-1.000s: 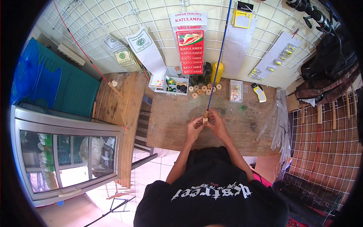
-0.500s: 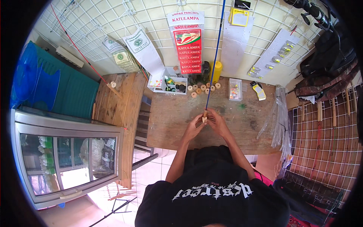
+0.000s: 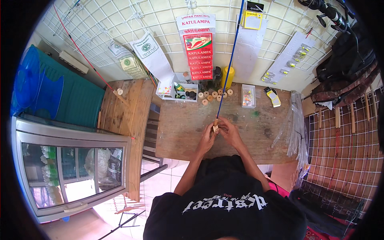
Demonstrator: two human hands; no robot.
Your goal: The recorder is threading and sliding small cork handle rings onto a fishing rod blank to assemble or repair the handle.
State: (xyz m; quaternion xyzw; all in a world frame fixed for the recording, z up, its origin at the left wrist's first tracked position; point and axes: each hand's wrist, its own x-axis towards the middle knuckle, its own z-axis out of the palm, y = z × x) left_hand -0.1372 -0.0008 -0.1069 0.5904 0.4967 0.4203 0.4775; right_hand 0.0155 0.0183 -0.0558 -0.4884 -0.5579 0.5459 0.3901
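Both my hands meet above the near half of the wooden table (image 3: 184,128), around the butt end of a slim blue fishing rod (image 3: 226,82). My left hand (image 3: 205,141) is closed, its fingertips on a small pale piece of wood or cork (image 3: 215,129) at the rod's lower end. My right hand (image 3: 231,135) is closed too, thumb and fingers pinching the brownish end of the rod just above that piece. From there the rod rises away from me, leaning slightly right past the wall grid. The fingers partly hide how piece and rod meet.
Several round cork rings (image 3: 215,95) lie at the table's back, by a white divided box (image 3: 177,93) and a yellow bottle (image 3: 228,77). A clear box (image 3: 248,96) stands right of them. Plastic sleeves (image 3: 294,128) drape over the right edge. A glass-fronted cabinet (image 3: 72,132) is at left.
The rod's upper part has swung to the right. My left hand has turned a little, its fingers more upright beside the pale piece, and the right hand has shifted slightly.
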